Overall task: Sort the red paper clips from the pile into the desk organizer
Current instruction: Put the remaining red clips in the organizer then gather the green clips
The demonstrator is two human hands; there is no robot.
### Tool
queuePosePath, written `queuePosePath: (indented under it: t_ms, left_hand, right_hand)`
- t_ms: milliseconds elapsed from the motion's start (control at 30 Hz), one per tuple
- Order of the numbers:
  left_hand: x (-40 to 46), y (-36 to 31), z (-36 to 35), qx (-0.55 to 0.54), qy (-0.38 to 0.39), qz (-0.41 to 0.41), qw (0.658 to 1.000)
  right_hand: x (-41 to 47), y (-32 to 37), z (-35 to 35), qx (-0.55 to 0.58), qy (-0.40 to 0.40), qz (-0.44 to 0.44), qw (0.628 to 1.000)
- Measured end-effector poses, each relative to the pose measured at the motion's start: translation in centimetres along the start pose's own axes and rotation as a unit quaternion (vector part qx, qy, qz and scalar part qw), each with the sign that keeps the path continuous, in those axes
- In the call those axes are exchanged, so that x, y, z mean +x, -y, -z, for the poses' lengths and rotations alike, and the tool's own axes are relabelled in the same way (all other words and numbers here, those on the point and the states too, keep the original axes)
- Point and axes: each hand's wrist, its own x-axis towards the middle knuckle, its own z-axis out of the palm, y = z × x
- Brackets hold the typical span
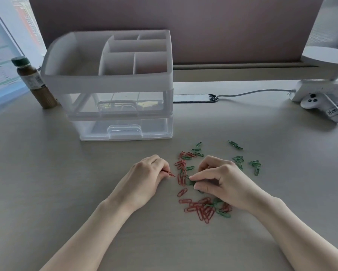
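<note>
Left hand: the left hand point(144, 177) lay knuckles-up on the desk point(46, 182), fingers curled, pinching a red clip point(169, 174) whose end poked out toward the pile.
Right hand: the right hand point(221, 178) sat over the middle of the pile, fingertips point(192, 178) drawn together and pinching at a green clip point(190, 181); whether it was lifted off the desk, one could not tell.
Red clips: the red paper clips point(200, 211) lay scattered between and below the hands, thickest in a heap just under the right wrist.
Green clips: the green paper clips point(255, 165) were spread mostly to the right and far side, some mixed in with the red.
Organizer: the desk organizer point(107, 81) stood well beyond the hands, left of centre, its open top compartments white, two clear drawers below pushed in.
Bottle: a brown bottle point(34, 83) stood just left of the organizer.
Controller: a white controller point(320, 107) lay at the far right.
</note>
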Motion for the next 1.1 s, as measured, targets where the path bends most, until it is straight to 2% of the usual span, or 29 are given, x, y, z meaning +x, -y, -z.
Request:
queuePosePath:
  t_ms: [133,233,267,300,333,400,433,467,567,633,733,867,900,933,1000,1067,1100]
  left_hand:
    - [-0.3,-0.3,0.6,-0.096,-0.034,0.049,0.994]
    - [-0.4,-0.3,0.9,-0.205,-0.087,0.140,0.965]
    - [-0.3,-0.3,0.9,-0.269,-0.097,0.171,0.943]
    - [-0.3,-0.3,0.9,-0.368,-0.102,0.198,0.903]
    - [-0.2,-0.4,0.9,-0.487,-0.103,0.218,0.839]
    - [0.2,-0.8,1.1,-0.689,-0.088,0.252,0.674]
    - [0.4,-1.1,1.2,-0.746,-0.076,0.262,0.608]
    - [0.4,-1.3,1.4,-0.780,-0.064,0.268,0.562]
    - [0.6,-1.5,1.6,-0.829,-0.048,0.280,0.483]
    - [0.5,-1.4,1.7,-0.840,-0.041,0.283,0.462]
    - [0.3,-1.1,1.6,-0.832,-0.030,0.290,0.472]
    - [0.2,-0.9,1.2,-0.790,-0.027,0.314,0.526]
    - [0.2,-0.9,1.2,-0.768,-0.029,0.311,0.559]
    - [0.1,-0.9,1.1,-0.731,-0.038,0.307,0.609]
    - [-0.1,-1.3,1.4,-0.607,-0.064,0.281,0.741]
    - [-0.6,-1.4,1.6,-0.418,-0.092,0.231,0.874]
    - [-1.0,-1.3,1.7,-0.315,-0.102,0.198,0.923]
  right_hand:
    - [-0.2,-0.6,1.0,-0.014,-0.011,-0.022,1.000]
    - [-0.6,-1.7,2.5,-0.034,-0.034,-0.064,0.997]
    - [-0.7,-2.0,2.9,-0.042,-0.040,-0.076,0.995]
    - [-0.7,-2.2,3.2,-0.049,-0.046,-0.084,0.994]
    - [-0.7,-2.1,3.3,-0.055,-0.053,-0.087,0.993]
    - [-0.3,-1.5,3.1,-0.057,-0.071,-0.084,0.992]
    - [-0.1,-1.0,2.9,-0.052,-0.078,-0.080,0.992]
    - [0.1,-0.5,2.6,-0.045,-0.080,-0.074,0.993]
    - [0.4,1.0,2.1,-0.036,-0.055,-0.047,0.997]
    - [0.1,1.5,2.2,-0.027,-0.025,-0.036,0.999]
    - [-1.1,1.5,2.4,-0.024,0.024,-0.028,0.999]
    - [-2.5,0.6,3.1,-0.017,0.048,-0.049,0.997]
    - [-2.8,0.5,3.2,-0.014,0.050,-0.056,0.997]
    - [-3.0,0.4,3.3,-0.014,0.053,-0.059,0.997]
    - [-3.1,0.2,3.2,-0.013,0.055,-0.059,0.997]
    - [-3.1,-0.1,3.3,0.001,0.042,-0.071,0.997]
    - [-3.0,-0.4,3.4,0.002,0.028,-0.077,0.997]
